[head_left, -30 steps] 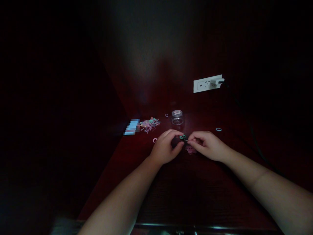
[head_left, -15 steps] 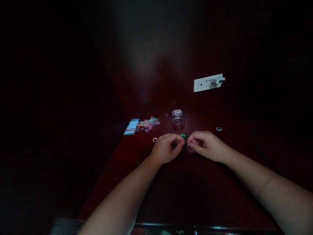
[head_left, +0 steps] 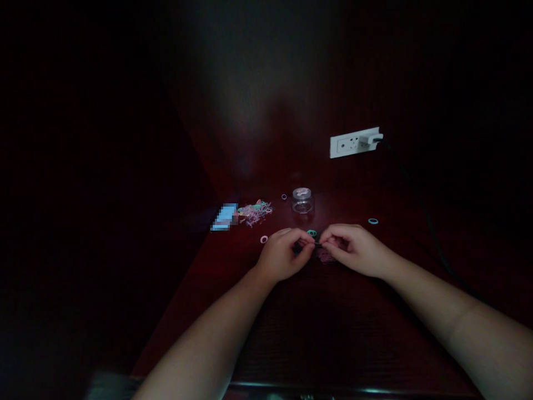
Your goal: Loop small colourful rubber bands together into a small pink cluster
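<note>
Hands meet at mid-table: left hand and right hand are both curled, fingertips pinched together on a small dark item, too small to identify. Green ring lies just behind the pinch; pink bands lie under the right hand. Glass jar stands farther back. Dark wooden table stays bare toward its near edge.

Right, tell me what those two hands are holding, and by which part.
Left hand and right hand pinch something tiny and dark between their fingertips, one at each end; what it is cannot be told.
</note>
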The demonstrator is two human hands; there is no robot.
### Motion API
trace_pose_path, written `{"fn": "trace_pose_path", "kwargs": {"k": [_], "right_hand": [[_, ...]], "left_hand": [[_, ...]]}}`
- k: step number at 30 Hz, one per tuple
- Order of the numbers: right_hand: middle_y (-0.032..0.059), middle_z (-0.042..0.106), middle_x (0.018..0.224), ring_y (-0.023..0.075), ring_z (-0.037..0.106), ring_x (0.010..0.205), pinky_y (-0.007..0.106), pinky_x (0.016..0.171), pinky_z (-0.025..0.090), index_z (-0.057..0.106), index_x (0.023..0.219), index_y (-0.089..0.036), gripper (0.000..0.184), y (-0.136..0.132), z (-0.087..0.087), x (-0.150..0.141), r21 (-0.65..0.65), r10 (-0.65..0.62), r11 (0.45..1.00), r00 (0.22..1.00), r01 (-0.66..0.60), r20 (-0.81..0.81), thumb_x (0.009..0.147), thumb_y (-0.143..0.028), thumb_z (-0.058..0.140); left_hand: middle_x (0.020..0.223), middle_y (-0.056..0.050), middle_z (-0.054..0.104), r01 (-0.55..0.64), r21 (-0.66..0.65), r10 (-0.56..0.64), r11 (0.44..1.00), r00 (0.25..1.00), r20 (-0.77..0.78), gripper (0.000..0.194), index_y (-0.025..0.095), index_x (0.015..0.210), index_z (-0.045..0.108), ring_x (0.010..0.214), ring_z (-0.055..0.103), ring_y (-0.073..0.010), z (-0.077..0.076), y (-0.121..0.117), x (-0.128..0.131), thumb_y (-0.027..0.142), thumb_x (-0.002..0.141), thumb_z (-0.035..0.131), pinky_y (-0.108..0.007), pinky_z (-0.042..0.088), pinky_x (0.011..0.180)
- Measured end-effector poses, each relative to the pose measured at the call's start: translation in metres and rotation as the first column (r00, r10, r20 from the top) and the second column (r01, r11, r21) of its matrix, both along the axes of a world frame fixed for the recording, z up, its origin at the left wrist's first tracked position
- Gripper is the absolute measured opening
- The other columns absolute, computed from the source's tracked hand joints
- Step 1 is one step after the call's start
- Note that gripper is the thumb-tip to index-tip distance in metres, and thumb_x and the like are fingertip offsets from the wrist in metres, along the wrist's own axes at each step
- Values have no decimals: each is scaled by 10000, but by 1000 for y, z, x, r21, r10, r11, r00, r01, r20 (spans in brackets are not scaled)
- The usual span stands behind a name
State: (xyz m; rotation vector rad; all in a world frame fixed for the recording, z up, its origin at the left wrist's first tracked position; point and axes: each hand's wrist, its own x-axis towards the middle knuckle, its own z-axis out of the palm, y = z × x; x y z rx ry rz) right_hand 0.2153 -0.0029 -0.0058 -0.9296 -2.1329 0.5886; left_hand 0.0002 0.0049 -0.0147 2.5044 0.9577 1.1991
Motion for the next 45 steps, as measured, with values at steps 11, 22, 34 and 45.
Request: {"fn": "trace_pose_path", "kwargs": {"k": [11, 22, 34, 45], "right_hand": [[-19, 538, 602, 111, 477, 548, 238, 553, 386, 647, 789, -172, 162, 2, -2, 1, 108, -45, 993, 999, 43, 15, 901, -269, 583], [5, 623, 622, 114, 519, 547, 234, 544, 404, 622, 773, -172, 161, 2, -2, 0, 5, 3, 1000, 1000, -3, 0, 904, -248, 570], [0, 629, 632, 113, 527, 549, 234, 539, 400, 615, 797, -176, 140, 1, -3, 0, -32, 23, 999, 1000, -24, -19, 907, -245, 563], [-16, 594, 604, 110, 513, 536, 239, 531, 387, 613, 798, -184, 135, 3, -4, 1, -13, 12, 1000, 1000, -12, -8, 902, -257, 566]], "left_hand": [[787, 8, 702, 9, 1, -9, 1000, 1000, -20, 37, 206, 852, 649, 730, 636, -133, 0, -1, 0, 205, 847, 612, -257, 494, 685], [778, -1, 693, 37, -9, -37, 999, 999, -14, 38, 193, 839, 647, 720, 629, -132, 4, -2, 0, 204, 845, 611, -258, 489, 687], [780, 3, 692, 8, -14, -8, 1000, 1000, -22, 26, 197, 844, 645, 723, 629, -132, 1, -1, -1, 211, 839, 623, -262, 487, 700], [782, -3, 694, 5, -15, -6, 1000, 1000, -13, 21, 198, 835, 635, 725, 627, -138, 2, 0, 0, 212, 838, 620, -272, 489, 698]]}}
